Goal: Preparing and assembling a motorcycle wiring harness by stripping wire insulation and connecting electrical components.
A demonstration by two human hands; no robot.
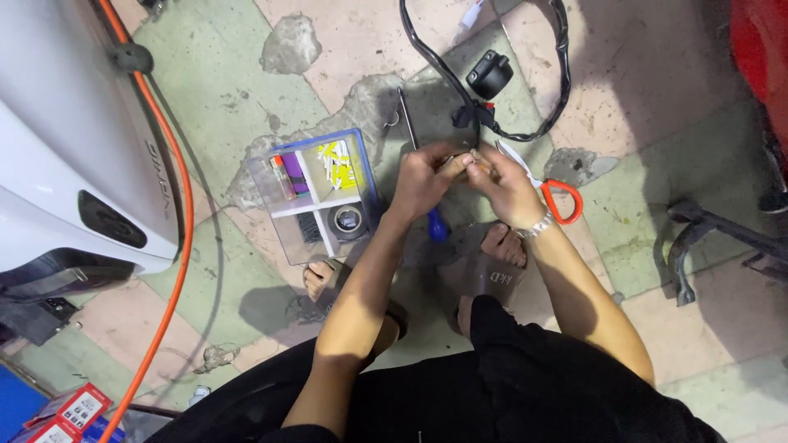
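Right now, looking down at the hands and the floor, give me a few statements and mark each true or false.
1. Both hands, left hand and right hand, meet over a small part. True.
2. The compartment box lies by the right hand. False: it lies beside the left.
3. The scissors have orange-red handles. True.
4. The orange hose crosses the box. False: it runs apart, along the white vehicle body.
5. The right wrist is bare. False: it wears a metal watch.

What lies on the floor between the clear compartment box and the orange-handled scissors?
In the head view, a blue-handled screwdriver lies between the compartment box and the scissors, partly hidden beneath both hands.
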